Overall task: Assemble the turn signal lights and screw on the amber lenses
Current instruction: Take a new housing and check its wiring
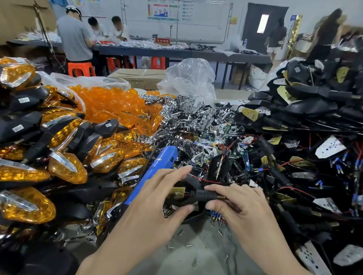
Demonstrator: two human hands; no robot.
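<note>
Cluttered bench (187,260), 6 o'clock: left hand (159,199), right hand (244,208) pinch black housing (192,180), fingers (178,171) curled round it. Probably light, rigid plastic; grip body, stem (207,194).

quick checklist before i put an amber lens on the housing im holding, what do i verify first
1. Housing secure: ok. The left hand grips the black housing and the right hand pinches its stem.
2. Circuit board seated: cannot tell. A yellowish board shows at the housing, partly hidden by fingers.
3. Lens picked up: not ok. Neither hand holds one; the amber lenses lie piled at the far left.
4. Driver within reach: ok. The blue screwdriver lies beside the left hand.
5. Screws available: ok. Loose screws lie just below the hands.
</note>
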